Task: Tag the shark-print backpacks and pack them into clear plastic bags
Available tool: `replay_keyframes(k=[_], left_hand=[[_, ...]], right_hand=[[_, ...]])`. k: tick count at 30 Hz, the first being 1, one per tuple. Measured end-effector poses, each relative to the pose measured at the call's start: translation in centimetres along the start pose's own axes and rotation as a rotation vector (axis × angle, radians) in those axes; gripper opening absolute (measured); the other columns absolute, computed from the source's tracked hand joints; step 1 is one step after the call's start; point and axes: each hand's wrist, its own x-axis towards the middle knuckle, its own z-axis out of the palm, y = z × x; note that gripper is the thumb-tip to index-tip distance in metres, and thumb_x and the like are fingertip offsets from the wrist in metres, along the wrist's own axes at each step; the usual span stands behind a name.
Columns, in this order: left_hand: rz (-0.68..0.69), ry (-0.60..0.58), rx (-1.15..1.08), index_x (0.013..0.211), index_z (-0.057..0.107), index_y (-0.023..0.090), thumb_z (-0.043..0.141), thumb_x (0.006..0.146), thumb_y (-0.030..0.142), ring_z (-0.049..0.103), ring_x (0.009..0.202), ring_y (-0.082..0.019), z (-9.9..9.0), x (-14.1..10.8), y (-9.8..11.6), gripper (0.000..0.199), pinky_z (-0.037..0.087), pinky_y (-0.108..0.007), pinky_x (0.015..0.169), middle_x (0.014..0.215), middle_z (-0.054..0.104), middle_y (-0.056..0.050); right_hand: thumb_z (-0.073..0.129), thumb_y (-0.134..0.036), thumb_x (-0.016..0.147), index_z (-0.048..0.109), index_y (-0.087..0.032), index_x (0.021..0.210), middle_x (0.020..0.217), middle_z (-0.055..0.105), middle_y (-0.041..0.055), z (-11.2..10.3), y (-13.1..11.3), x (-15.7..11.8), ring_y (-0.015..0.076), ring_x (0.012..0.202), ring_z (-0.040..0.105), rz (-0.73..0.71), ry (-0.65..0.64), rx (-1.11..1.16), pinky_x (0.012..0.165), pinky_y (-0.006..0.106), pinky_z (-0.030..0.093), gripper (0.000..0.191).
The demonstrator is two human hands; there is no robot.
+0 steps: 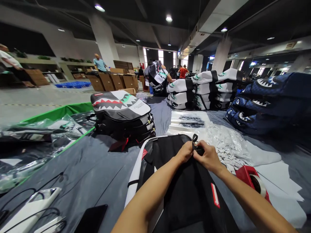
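Note:
A black backpack (pixel 184 187) with white edging and red tags lies on the grey cloth-covered table in front of me. At its far end, my left hand (pixel 186 151) pinches a black strap (pixel 194 138), which stands up in a small loop. My right hand (pixel 207 156) is closed on the same strap, close beside the left. The fingers partly hide what lies between them; a dark piece, perhaps a buckle, shows by the right fingertips. Beyond to the left, shark-mouth backpacks (pixel 121 106) are stacked.
White shark-face bags (pixel 181 85) and blue ones (pixel 264 97) stand piled behind. A red tape dispenser (pixel 247 176), white packets (pixel 230 155) and plastic bags lie right. A phone (pixel 91 220), a white power bank (pixel 31 210) and cables lie left. A green-edged bin (pixel 73 108) holds wrapped bags.

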Motion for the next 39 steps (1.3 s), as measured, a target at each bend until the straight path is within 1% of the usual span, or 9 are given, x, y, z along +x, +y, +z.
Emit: replay_keyframes(k=[9,13,16,20,23,27,33,36,39], left_hand=[[0.169,0.024,0.032,0.083,0.069,0.018,0.057,0.084,0.015,0.065,0.092,-0.020,0.1,-0.6,-1.0,0.013,0.051,-0.033,0.091,0.089,0.070,-0.003],[0.187,0.252,0.092,0.125,0.059,0.018,0.061,0.088,0.031,0.055,0.122,-0.029,-1.8,-4.0,1.8,0.040,0.041,-0.047,0.109,0.126,0.063,-0.013],[0.446,0.297,0.110,0.141,0.046,0.020,0.068,0.082,0.034,0.048,0.132,-0.028,-4.1,-4.7,5.1,0.065,0.036,-0.045,0.113,0.141,0.054,-0.013],[0.363,0.198,0.061,0.106,0.068,0.019,0.066,0.078,0.022,0.063,0.093,-0.021,-6.7,-2.8,7.0,0.028,0.047,-0.034,0.091,0.097,0.070,-0.005],[0.198,0.179,0.086,0.063,0.061,0.019,0.066,0.077,0.021,0.056,0.066,-0.017,-7.0,-3.5,6.4,0.014,0.046,-0.031,0.078,0.060,0.056,0.002],[0.075,0.187,-0.037,0.065,0.061,0.018,0.060,0.083,0.030,0.051,0.056,-0.013,-4.6,-9.3,6.1,0.022,0.043,-0.026,0.061,0.057,0.056,0.002],[-0.503,0.272,-0.967,0.079,0.067,0.017,0.081,0.064,0.047,0.057,0.058,-0.013,0.3,-17.8,7.8,0.037,0.046,-0.026,0.061,0.066,0.065,0.000],[-0.523,0.276,-0.891,0.076,0.065,0.017,0.076,0.068,0.051,0.056,0.061,-0.015,0.1,-19.5,8.3,0.036,0.045,-0.026,0.063,0.066,0.063,0.000],[-0.371,-0.017,-0.473,0.068,0.061,0.018,0.061,0.083,0.047,0.051,0.059,-0.014,-2.4,-20.2,8.7,0.032,0.041,-0.026,0.061,0.062,0.058,0.001]], right_hand=[[0.061,-0.029,0.078,0.057,-0.021,0.080,0.063,0.060,-0.0031,-3.6,-3.2,-2.9,0.0114,0.052,0.055,-0.100,0.125,0.004,0.053,0.022,0.044,0.008],[0.058,-0.036,0.078,0.063,-0.019,0.076,0.065,0.063,-0.0002,-5.8,-2.2,-0.5,0.0144,0.059,0.058,0.052,0.074,0.049,0.058,0.025,0.045,0.018],[0.060,-0.036,0.074,0.063,-0.018,0.070,0.065,0.061,-0.0004,-6.1,-2.9,1.9,0.0150,0.065,0.056,-0.011,-0.101,0.085,0.062,0.026,0.043,0.019],[0.071,-0.048,0.072,0.065,-0.016,0.081,0.072,0.061,0.0001,-6.0,-4.2,5.1,0.0136,0.067,0.054,-0.028,-0.253,0.270,0.061,0.025,0.041,0.034],[0.074,-0.060,0.071,0.061,-0.016,0.089,0.067,0.054,-0.0035,-5.8,-3.8,6.9,0.0105,0.058,0.048,0.043,-0.399,0.417,0.052,0.023,0.036,0.049],[0.069,-0.063,0.078,0.058,-0.017,0.088,0.069,0.053,-0.0039,-3.3,-1.4,8.6,0.0113,0.062,0.048,-0.079,-0.409,0.286,0.056,0.023,0.035,0.049],[0.070,-0.055,0.086,0.064,-0.019,0.096,0.095,0.064,0.0074,5.1,2.0,9.3,0.0207,0.088,0.058,-0.199,-0.424,-0.378,0.074,0.028,0.041,0.038],[0.071,-0.055,0.084,0.065,-0.020,0.101,0.109,0.064,0.0128,7.9,3.8,9.5,0.0275,0.105,0.057,-0.209,-0.413,-0.422,0.089,0.036,0.043,0.039],[0.072,-0.059,0.082,0.063,-0.021,0.117,0.126,0.061,0.0152,9.4,5.9,10.1,0.0314,0.119,0.054,-0.190,-0.382,-0.410,0.099,0.043,0.043,0.053]])
